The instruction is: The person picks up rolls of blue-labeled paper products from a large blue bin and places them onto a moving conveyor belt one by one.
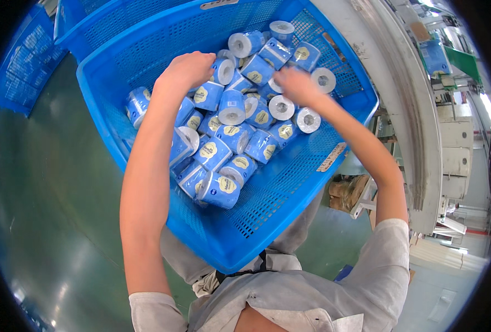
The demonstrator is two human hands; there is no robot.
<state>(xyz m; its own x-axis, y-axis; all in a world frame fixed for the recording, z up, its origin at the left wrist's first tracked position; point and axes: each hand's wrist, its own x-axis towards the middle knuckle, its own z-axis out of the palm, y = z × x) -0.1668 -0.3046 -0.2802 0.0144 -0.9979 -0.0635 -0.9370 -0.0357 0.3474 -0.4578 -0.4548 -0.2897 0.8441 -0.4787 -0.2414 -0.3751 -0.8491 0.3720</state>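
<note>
A large blue plastic basket [278, 193] in front of me holds a loose heap of wrapped toilet paper rolls [212, 154]. Their wrappers are blue with pale yellow labels, and the white ends show on several of them. My left hand [189, 71] is curled at the upper left of the heap, its fingers closed against one roll [223, 72] whose white end faces right. Over the right part of the heap is my right hand [299, 87], smeared by motion. Its fingertips are among the rolls, and whether it grips one is hidden.
More blue baskets [85, 25] stand beyond and to the left, above a green floor [62, 205]. Along the right runs a pale machine edge or bench [406, 110]. The basket's near corner is close to my lap.
</note>
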